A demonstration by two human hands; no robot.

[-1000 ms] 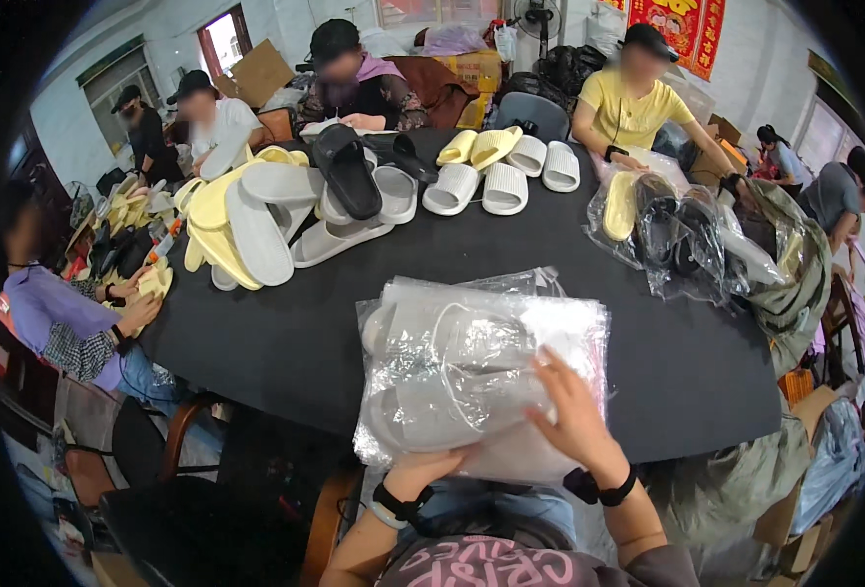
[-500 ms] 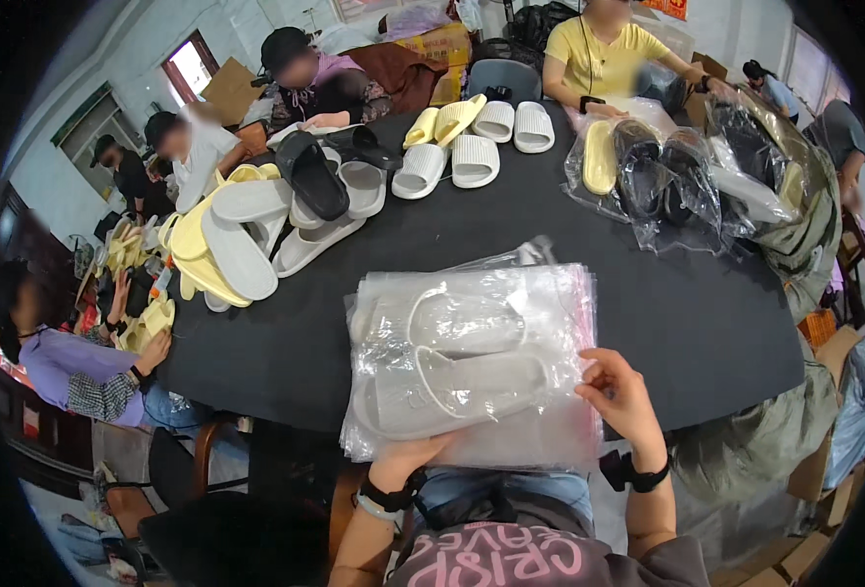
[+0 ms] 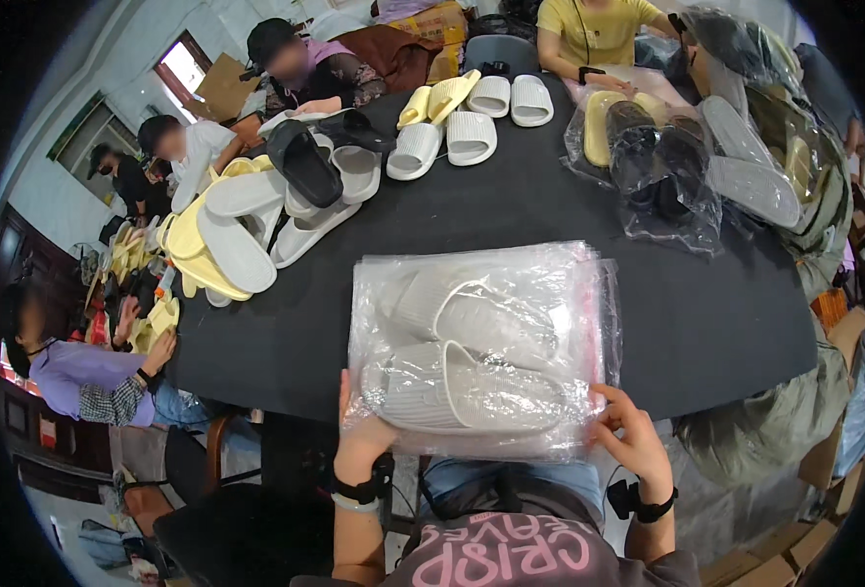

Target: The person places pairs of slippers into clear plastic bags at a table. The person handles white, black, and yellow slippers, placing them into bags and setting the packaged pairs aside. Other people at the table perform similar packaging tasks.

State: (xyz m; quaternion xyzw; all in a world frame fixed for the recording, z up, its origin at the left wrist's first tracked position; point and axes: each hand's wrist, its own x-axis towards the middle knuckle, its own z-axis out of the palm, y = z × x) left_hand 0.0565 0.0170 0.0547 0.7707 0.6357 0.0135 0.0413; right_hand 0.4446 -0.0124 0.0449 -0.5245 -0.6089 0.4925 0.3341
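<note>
In front of me a pair of light grey slide slippers (image 3: 418,389) lies inside a clear plastic bag, on top of a stack of clear plastic bags (image 3: 574,293) at the table's near edge. My left hand (image 3: 362,430) grips the lower left corner, one finger upright along the side and the others partly hidden by plastic. At the lower right edge, my right hand (image 3: 633,438) pinches the pink-edged plastic between thumb and fingers.
Loose grey, yellow and black slippers (image 3: 305,166) are heaped at the left of the black table (image 3: 276,342). Bagged slippers (image 3: 653,157) lie at the far right, near a person in yellow (image 3: 589,34). Another person in purple (image 3: 85,367) handles yellow slippers at the left.
My left hand has shifted left from beneath the slippers to the bag's corner. The bagged slippers have turned slightly, their straps showing more. At the far right, bagged slippers have been moved.
</note>
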